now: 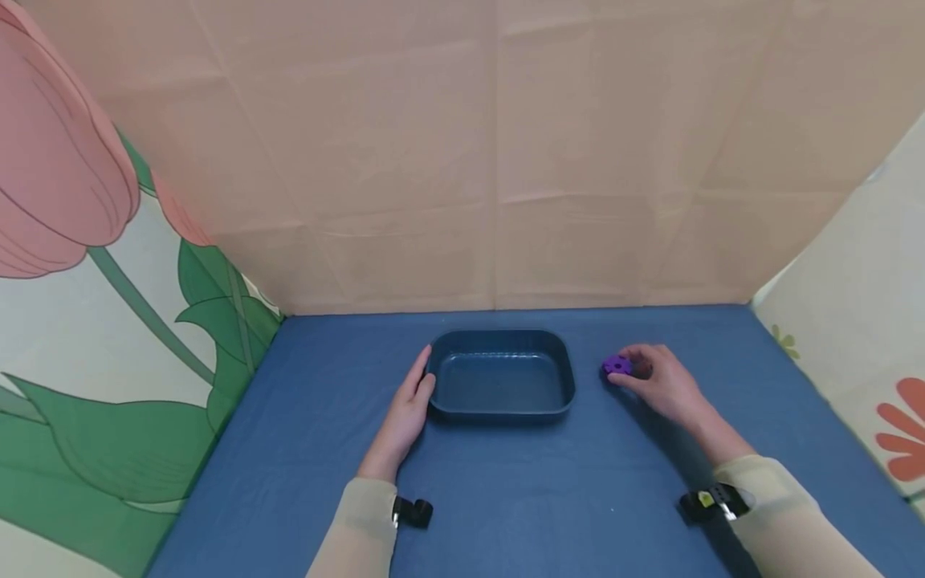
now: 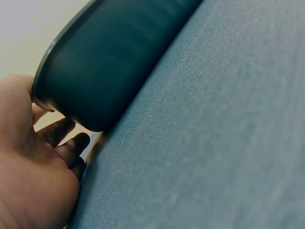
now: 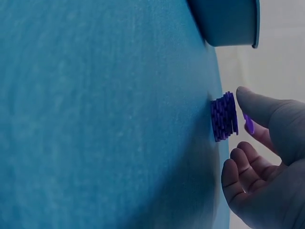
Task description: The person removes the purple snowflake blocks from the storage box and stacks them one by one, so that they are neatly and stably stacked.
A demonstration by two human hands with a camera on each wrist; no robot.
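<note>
A dark blue rectangular tray [image 1: 502, 413] with rounded corners sits on the blue table. At its left side my left hand [image 1: 406, 409] holds the rim, thumb near the top edge, fingers along the outer wall. The left wrist view shows the tray wall [image 2: 95, 62] beside the loosely bent lower fingers. To the right of the tray, a short stack of purple notched discs [image 3: 224, 117] stands on the table. Just above it, my right hand [image 1: 663, 385] pinches a purple disc [image 3: 249, 124] between thumb and index finger; its other fingers are curled and hold nothing.
The blue cloth-covered table [image 1: 506, 498] meets a beige sheet [image 1: 499, 160] at the back. A wall with painted tulips [image 1: 58, 144] stands to the left, and a pale wall with a red flower [image 1: 903, 433] to the right.
</note>
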